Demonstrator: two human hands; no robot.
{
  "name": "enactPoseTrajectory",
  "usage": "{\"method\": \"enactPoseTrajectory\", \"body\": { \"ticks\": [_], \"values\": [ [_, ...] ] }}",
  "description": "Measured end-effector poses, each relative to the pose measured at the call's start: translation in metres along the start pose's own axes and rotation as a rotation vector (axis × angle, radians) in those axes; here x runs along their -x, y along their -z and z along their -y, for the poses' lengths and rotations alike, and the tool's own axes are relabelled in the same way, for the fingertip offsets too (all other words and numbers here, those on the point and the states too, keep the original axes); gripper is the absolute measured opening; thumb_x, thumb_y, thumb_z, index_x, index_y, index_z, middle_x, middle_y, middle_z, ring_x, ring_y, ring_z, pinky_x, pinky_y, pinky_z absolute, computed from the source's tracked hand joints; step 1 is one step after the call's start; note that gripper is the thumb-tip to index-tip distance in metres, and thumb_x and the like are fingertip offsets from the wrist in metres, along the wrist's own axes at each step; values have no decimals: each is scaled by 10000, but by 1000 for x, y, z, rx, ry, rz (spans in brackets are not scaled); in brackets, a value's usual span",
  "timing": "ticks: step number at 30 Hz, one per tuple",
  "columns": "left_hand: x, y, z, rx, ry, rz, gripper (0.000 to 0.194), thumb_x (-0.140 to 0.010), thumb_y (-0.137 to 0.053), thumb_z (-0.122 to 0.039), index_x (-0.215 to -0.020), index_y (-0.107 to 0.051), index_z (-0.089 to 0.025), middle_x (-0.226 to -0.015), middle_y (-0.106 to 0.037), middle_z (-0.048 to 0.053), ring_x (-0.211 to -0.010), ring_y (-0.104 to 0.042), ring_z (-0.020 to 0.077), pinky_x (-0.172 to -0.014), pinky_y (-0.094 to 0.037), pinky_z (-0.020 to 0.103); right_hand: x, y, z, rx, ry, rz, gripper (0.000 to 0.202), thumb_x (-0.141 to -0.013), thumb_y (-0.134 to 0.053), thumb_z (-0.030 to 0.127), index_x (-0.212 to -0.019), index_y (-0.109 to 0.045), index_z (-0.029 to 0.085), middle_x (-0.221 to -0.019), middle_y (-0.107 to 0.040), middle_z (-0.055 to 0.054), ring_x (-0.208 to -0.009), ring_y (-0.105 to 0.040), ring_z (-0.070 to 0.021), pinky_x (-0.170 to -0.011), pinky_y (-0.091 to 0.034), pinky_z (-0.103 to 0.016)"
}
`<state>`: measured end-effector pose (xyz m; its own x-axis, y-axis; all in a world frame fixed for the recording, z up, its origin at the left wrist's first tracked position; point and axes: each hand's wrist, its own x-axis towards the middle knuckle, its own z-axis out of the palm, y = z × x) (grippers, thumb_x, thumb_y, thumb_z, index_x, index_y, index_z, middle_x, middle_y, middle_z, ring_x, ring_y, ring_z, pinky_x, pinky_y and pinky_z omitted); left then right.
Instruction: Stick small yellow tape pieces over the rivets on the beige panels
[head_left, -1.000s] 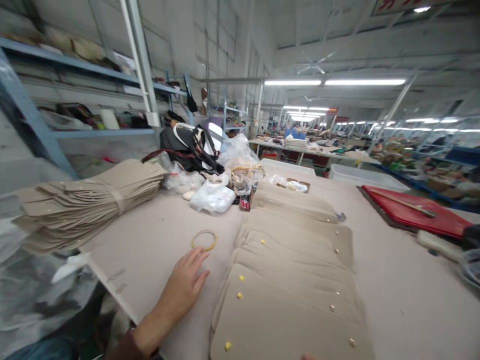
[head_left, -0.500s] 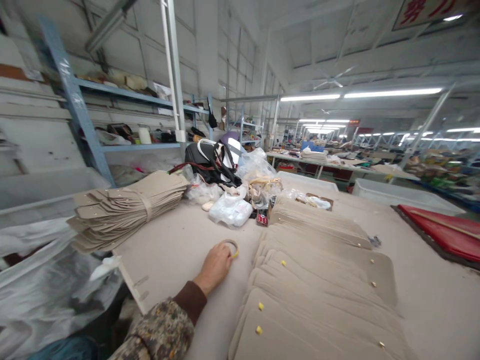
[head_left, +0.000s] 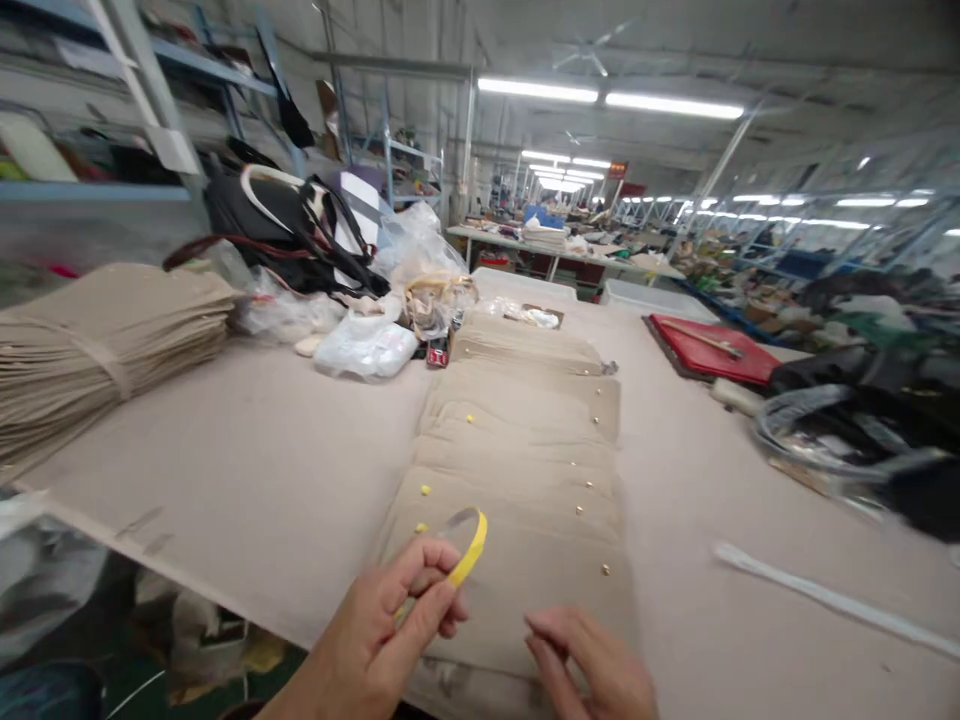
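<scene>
A roll of yellow tape [head_left: 472,548] is pinched between the thumb and fingers of my left hand [head_left: 397,610], above the near end of the row of beige pieces [head_left: 517,510]. My right hand [head_left: 589,660] is just to the right, over the near right corner of that row, its thumb and forefinger close together; whether something small is between them cannot be made out. Small yellow bits [head_left: 425,490] stick to the left part of the beige pieces, and metal studs [head_left: 605,570] sit along their right side.
A strapped beige stack [head_left: 120,330] lies at the left. Behind are plastic bags [head_left: 366,345] and a black bag [head_left: 255,225]. At the right are a red folded piece [head_left: 712,350], black items with tubing, and a white strip [head_left: 832,597].
My left hand has lifted the tape roll off the table and brought it nearer, over the beige pieces. My right hand has come into view. The camera view has turned to the right.
</scene>
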<state>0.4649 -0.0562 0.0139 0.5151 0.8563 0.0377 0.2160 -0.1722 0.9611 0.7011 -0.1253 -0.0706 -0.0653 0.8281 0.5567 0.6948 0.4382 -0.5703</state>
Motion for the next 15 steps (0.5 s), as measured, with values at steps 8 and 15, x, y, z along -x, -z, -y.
{"method": "enactPoseTrajectory", "body": {
  "ticks": [8,15],
  "values": [
    [10,-49,17,-329,-337,39,108,-947,-442,-260,-925,-546,-239,-757,-618,-5,-673,-584,139,-629,-450,208,-16,20,44,-302,-239,60,252,-916,-506,162,-1136,-619,213,-1035,-698,-73,-949,-671,-173,-830,-570,-271],
    [17,-57,17,-439,-386,9,82,-950,-468,-214,-928,-547,-227,-776,-615,-9,-710,-565,136,-678,-434,220,-6,26,45,-207,-104,71,323,-838,-583,86,-1130,-596,225,-1036,-710,-51,-992,-659,-162,-907,-540,-268]
  ]
}}
